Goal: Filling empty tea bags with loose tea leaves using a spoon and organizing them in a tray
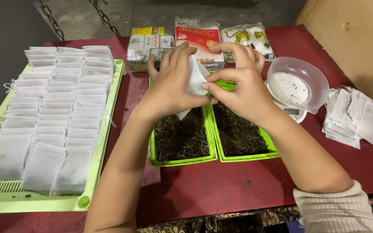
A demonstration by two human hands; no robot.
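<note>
Both hands hold one small white paper bag [196, 78] above two green trays of dark loose tea. My left hand [171, 82] pinches the bag from the left, fingers curled over its top. My right hand [240, 82] grips its right edge with thumb and fingers. The left green tray [182, 161] and the right green tray [244, 156] lie side by side under the hands, both filled with dark leaves.
A large light-green slotted tray [5, 196] at left carries rows of white bags. A clear plastic bowl [298, 82] rests on a small scale at right, beside a pile of flat white bags [355, 118]. Several packets [199, 36] stand along the red table's far edge.
</note>
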